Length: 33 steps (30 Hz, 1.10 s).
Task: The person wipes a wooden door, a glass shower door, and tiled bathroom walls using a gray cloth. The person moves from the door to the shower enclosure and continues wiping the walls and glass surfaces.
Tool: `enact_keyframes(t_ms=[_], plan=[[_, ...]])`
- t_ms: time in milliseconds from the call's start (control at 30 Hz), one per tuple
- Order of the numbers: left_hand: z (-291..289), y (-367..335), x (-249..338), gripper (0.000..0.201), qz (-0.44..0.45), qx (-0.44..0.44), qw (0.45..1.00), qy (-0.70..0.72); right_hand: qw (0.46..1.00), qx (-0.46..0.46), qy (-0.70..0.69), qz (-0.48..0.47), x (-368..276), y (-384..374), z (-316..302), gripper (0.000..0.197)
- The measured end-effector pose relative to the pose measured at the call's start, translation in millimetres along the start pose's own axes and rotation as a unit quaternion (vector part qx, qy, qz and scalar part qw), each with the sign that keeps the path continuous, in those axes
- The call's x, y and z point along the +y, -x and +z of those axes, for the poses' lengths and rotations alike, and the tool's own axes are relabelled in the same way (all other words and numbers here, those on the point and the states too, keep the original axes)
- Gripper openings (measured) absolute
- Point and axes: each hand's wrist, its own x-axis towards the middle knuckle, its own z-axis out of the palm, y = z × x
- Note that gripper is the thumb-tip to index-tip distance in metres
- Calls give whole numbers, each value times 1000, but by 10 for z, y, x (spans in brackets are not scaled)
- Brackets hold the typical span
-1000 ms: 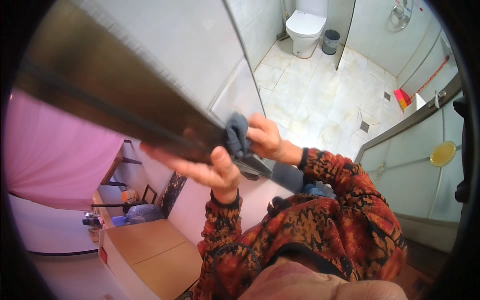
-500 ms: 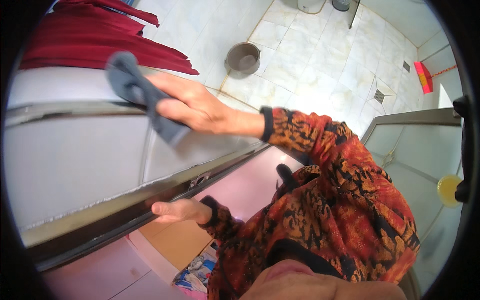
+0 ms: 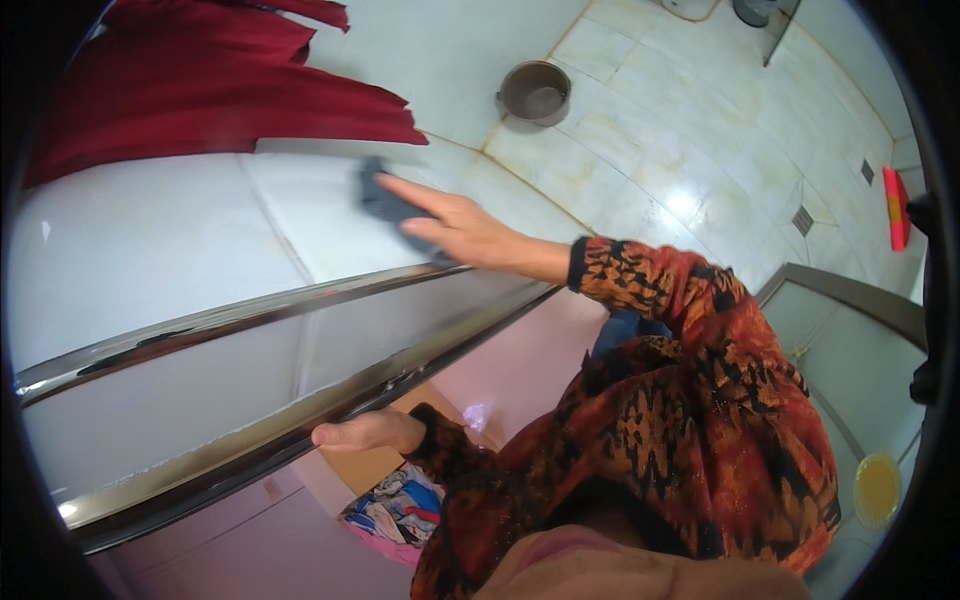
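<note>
My right hand [image 3: 462, 230] has its fingers over a dark grey cloth [image 3: 382, 203], blurred by motion. The cloth is by the right end of a shiny metal rail [image 3: 240, 322], over a white tiled surface; whether it touches the rail or the tiles I cannot tell. Below the rail lies a pale panel [image 3: 190, 375] of a metal-framed door. My left hand [image 3: 372, 432] grips the door's near dark edge [image 3: 270, 443]. Its thumb points left along the edge, and its other fingers are mostly hidden.
Dark red fabric [image 3: 210, 85] hangs at the upper left. A grey-brown basin [image 3: 535, 92] stands on the tiled floor [image 3: 660, 140]. Beneath my left arm is a heap of clothes [image 3: 400, 515]. Another framed glass door [image 3: 850, 350] is at the right.
My right hand and the cloth have moved to the right, toward the rail's right end. My left hand stays at the door edge. The view has shifted, uncovering more white tile above the rail.
</note>
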Motion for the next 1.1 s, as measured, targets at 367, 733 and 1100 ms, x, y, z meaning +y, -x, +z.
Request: enact_keyframes(t_ms=[367,733,1100], plan=[[-30,76,-40,74,-165,42,976,136,996,-50,-24,-74,117,-1027,199,50],[-150,184,-110,72,-195,30,969,151,984,-26,-10,-178,-511,-1373,441,53],[-238,344,-460,53,114,101,968,-199,871,13,-89,-482,-1201,-2521,905,30]])
